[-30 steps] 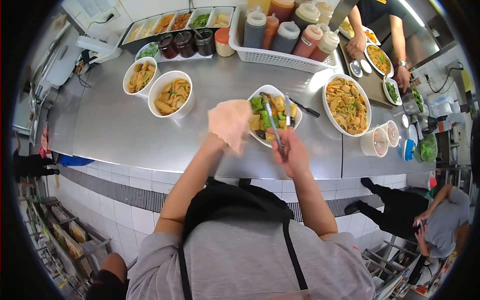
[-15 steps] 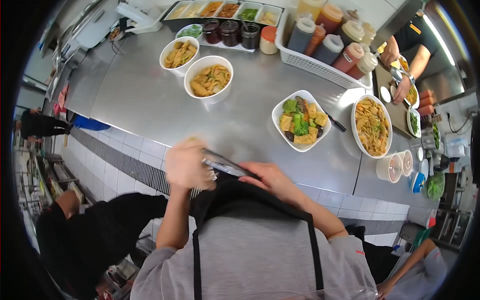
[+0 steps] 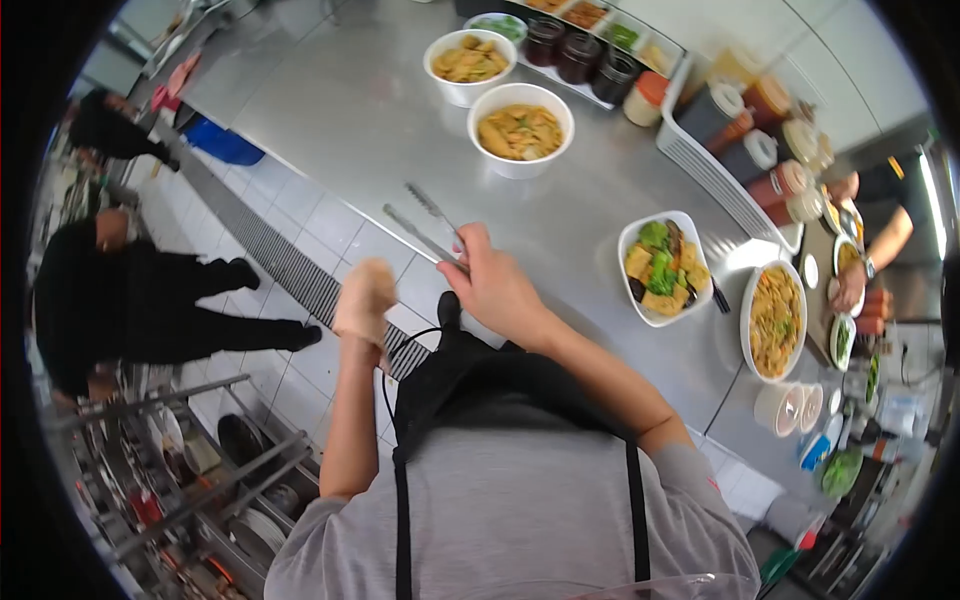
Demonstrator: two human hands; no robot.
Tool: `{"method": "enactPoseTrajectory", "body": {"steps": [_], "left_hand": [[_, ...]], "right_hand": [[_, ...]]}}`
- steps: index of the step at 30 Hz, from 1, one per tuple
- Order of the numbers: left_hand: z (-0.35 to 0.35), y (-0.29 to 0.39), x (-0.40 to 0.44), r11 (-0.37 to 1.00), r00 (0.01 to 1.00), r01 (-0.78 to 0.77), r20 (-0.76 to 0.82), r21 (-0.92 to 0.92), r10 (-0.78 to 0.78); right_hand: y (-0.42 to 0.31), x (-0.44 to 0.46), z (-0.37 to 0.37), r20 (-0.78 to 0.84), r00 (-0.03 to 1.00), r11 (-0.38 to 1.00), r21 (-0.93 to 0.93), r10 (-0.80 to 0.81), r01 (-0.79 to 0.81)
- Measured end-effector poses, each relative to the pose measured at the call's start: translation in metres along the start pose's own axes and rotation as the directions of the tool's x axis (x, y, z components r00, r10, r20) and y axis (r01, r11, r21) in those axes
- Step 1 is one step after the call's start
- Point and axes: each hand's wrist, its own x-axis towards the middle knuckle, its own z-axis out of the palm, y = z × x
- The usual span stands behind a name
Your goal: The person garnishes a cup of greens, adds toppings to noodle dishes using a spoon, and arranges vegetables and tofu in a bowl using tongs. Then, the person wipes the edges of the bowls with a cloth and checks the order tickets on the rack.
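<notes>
My right hand (image 3: 495, 290) is wrapped round the end of a pair of metal tongs (image 3: 427, 240). The tongs' two tips are apart and point up and left, just off the counter's front edge. My left hand (image 3: 365, 300) is closed in front of me, over the tiled floor, apart from the tongs. It looks slightly blurred, and I cannot make out whether anything is inside it. Beyond the tongs stands a white round bowl of yellowish food (image 3: 521, 132). To the right is a white square bowl with broccoli and tofu-like cubes (image 3: 662, 262).
Another round bowl (image 3: 467, 66) stands behind. An oval dish of noodles (image 3: 775, 320) and lidded tubs (image 3: 780, 408) are at the right. A white basket (image 3: 715, 170) holds sauce bottles. One co-worker (image 3: 885, 230) is at the right, another (image 3: 130, 300) at the left.
My view has turned leftward. My hands have moved apart; the right now holds the tongs away from my left, tips pointing up-left. The co-worker at the left shows more fully.
</notes>
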Motion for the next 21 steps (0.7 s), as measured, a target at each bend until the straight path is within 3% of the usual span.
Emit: {"method": "enactPoseTrajectory", "body": {"steps": [1,2,3,4,5,6,8,10,11,12,13,14,16,17,19,21], "left_hand": [[0.030,0.013,-0.001,0.919,0.958,-0.286,0.058,0.270,0.281],[0.056,0.038,-0.007,0.921,0.953,-0.287,0.178,0.263,0.246],[0.076,0.050,-0.013,0.688,0.799,-0.601,0.317,0.406,0.511],[0.088,0.048,-0.001,0.759,0.945,-0.314,0.112,0.570,0.306],[0.094,0.048,-0.003,0.430,0.804,-0.514,0.242,0.743,0.543],[0.099,0.052,-0.006,0.018,0.599,-0.596,0.430,0.803,0.675],[0.095,0.040,0.008,0.023,0.556,-0.660,0.468,0.751,0.687],[0.086,0.032,0.025,0.033,0.506,-0.730,0.507,0.683,0.698],[0.080,0.030,0.032,-0.011,0.441,-0.786,0.573,0.619,0.691],[0.079,0.029,0.036,-0.055,0.369,-0.835,0.631,0.548,0.682],[0.090,0.055,0.024,-0.026,0.526,-0.772,0.663,0.635,0.533],[0.094,0.062,0.021,-0.024,0.508,-0.786,0.668,0.617,0.544],[0.095,0.069,0.021,0.080,0.642,-0.722,0.621,0.688,0.450],[0.095,0.069,0.025,0.083,0.630,-0.733,0.627,0.676,0.459],[0.090,0.065,0.038,0.084,0.729,-0.627,0.545,0.775,0.414],[0.072,0.048,0.066,0.130,0.716,-0.622,0.494,0.772,0.493]], "right_hand": [[-0.006,0.002,0.000,-0.015,1.000,0.999,0.035,-0.026,0.026],[-0.009,0.002,0.001,-0.032,0.999,0.997,0.068,-0.044,0.046],[-0.009,0.001,0.005,-0.039,0.995,0.996,0.026,-0.090,0.091],[-0.011,-0.002,0.008,-0.030,0.995,0.995,0.028,-0.097,0.097],[-0.012,-0.004,0.008,-0.002,0.996,0.995,-0.054,-0.084,0.084],[-0.013,-0.006,0.008,0.017,0.998,0.988,-0.139,-0.067,0.068],[-0.007,-0.008,0.008,0.043,0.999,0.983,-0.181,0.019,-0.011],[-0.003,-0.012,0.002,-0.089,0.994,0.975,-0.216,-0.069,0.048],[-0.005,-0.013,-0.006,-0.040,0.998,0.964,-0.262,0.041,-0.050],[-0.002,-0.017,-0.007,-0.052,0.998,0.959,-0.277,0.044,-0.057],[0.005,-0.019,-0.007,-0.013,0.997,0.941,-0.330,0.072,-0.072],[0.009,-0.020,-0.008,0.023,0.995,0.920,-0.382,0.102,-0.085],[0.005,-0.011,-0.020,0.071,0.982,0.899,-0.419,0.173,-0.128],[0.001,-0.007,-0.028,0.125,0.977,0.898,-0.428,0.173,-0.105],[-0.014,0.005,-0.052,0.171,0.970,0.893,-0.441,0.175,-0.083],[-0.028,0.023,-0.090,0.235,0.967,0.919,-0.394,0.102,-0.001]]}}
